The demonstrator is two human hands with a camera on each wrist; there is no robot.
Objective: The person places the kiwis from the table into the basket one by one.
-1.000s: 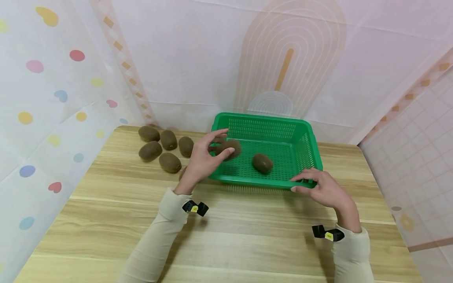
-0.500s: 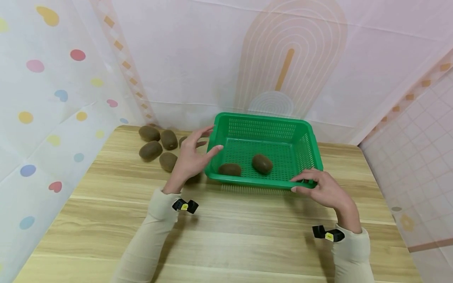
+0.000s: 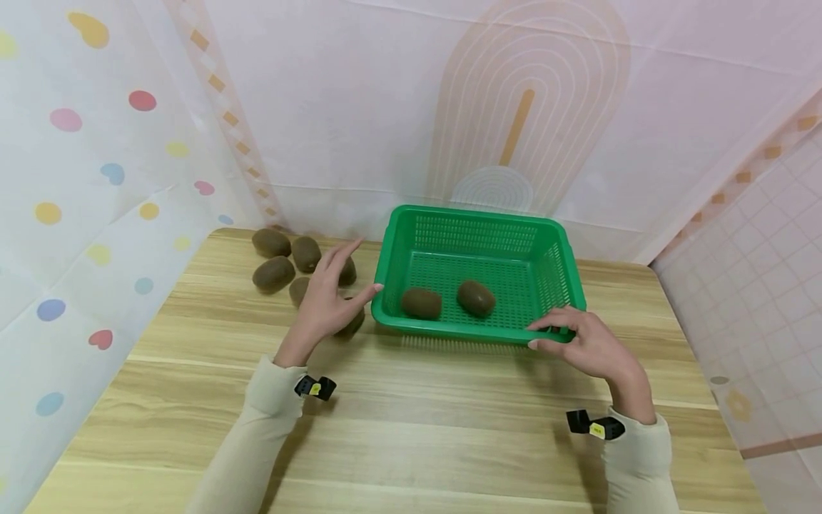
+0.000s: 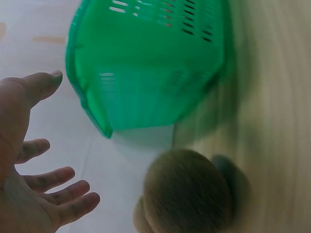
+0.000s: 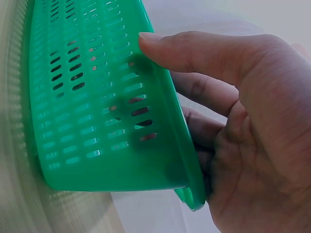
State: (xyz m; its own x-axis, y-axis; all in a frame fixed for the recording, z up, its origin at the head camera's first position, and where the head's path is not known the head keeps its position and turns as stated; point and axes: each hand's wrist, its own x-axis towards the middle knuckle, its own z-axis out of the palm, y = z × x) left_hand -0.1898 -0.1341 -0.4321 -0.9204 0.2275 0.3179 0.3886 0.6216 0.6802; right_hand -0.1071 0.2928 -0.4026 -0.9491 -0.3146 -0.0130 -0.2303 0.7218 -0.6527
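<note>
I see my left hand (image 3: 324, 303) hovering palm-down with fingers spread and straight, its grip wide and holding nothing, over the brown fuzzy oval kiwis (image 3: 272, 273) clustered on the light wooden desk (image 3: 411, 442) just left of the green perforated plastic basket (image 3: 478, 218); one kiwi (image 4: 187, 194) sits right beneath the palm in the left wrist view. My right hand (image 3: 591, 350) holds the basket's near right rim, thumb on the outer wall and fingers curled over the edge inside, forearm lying across the desk. Two more brown kiwis (image 3: 421, 303) lie side by side on the basket floor, toward its near wall.
</note>
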